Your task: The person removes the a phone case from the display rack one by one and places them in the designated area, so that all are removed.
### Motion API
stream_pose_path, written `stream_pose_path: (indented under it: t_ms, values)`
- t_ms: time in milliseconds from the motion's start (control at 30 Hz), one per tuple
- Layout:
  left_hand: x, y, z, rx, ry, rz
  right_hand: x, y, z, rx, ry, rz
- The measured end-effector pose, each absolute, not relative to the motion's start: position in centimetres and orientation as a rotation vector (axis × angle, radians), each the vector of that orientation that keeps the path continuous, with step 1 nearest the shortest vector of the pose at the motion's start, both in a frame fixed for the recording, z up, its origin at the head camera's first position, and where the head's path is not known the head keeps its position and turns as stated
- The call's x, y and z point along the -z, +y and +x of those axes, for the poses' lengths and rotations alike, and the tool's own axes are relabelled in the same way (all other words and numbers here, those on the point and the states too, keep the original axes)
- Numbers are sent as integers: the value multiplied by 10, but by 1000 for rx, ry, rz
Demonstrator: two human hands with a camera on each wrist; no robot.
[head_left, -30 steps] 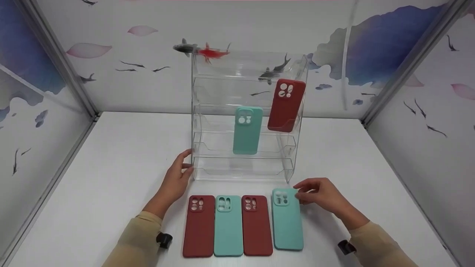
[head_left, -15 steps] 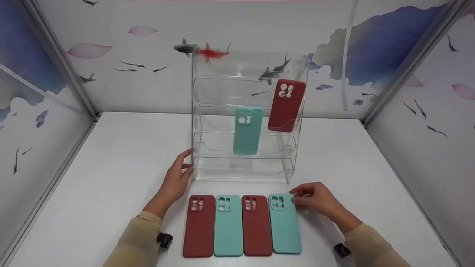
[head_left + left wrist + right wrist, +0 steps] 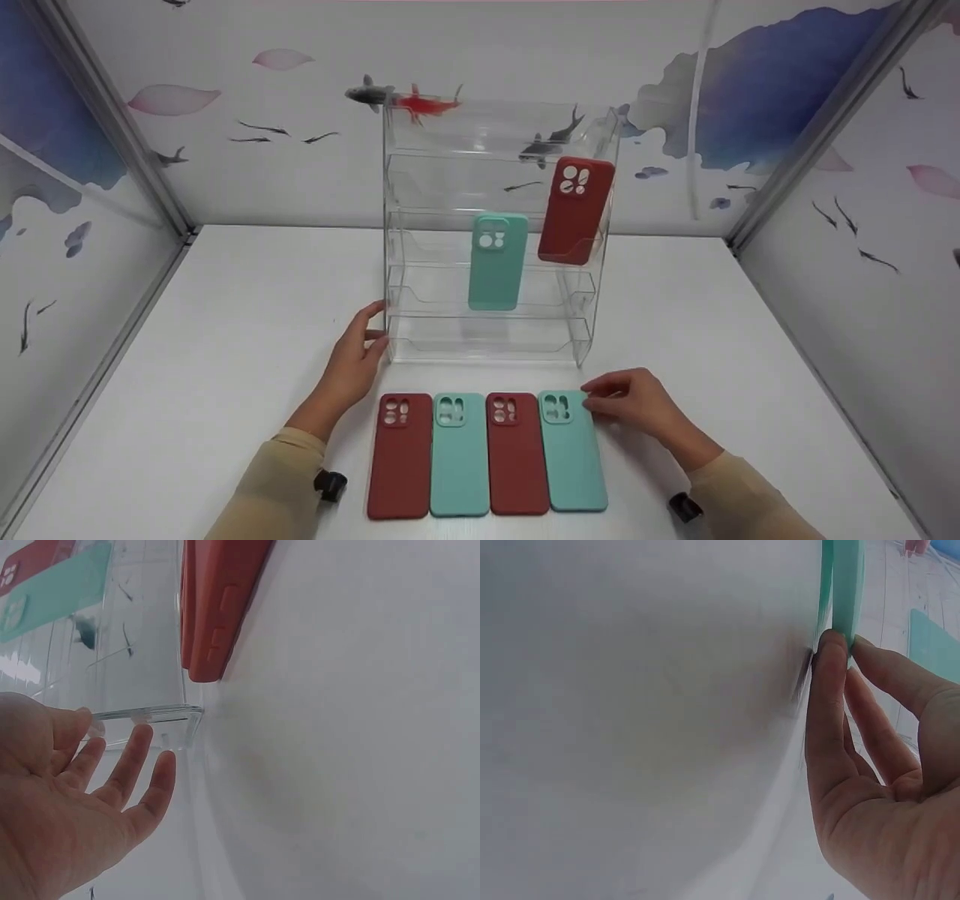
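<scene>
The right hand (image 3: 636,401) pinches the upper corner of a teal phone case (image 3: 574,454), which has shifted to just beside a red case (image 3: 517,457) on the table (image 3: 232,315), apparently evening a row of four cases (image 3: 459,457) (the left hand (image 3: 352,362) grips a clear rack (image 3: 487,349) at its side).

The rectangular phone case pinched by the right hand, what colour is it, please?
That rectangular phone case is turquoise, best seen in the head view.
</scene>
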State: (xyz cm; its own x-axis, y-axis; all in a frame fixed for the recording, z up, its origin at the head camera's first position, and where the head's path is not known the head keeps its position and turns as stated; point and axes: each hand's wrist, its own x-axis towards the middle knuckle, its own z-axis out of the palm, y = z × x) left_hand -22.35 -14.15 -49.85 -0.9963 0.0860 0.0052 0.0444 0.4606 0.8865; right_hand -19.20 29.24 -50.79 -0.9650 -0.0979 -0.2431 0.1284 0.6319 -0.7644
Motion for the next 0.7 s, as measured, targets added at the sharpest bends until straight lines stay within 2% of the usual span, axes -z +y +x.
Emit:
stream_pose_path:
  t_ms: [700]
  values:
    - [500, -143, -225, -1605, 2644, 109, 498, 289, -195, 1231, 2635, -86]
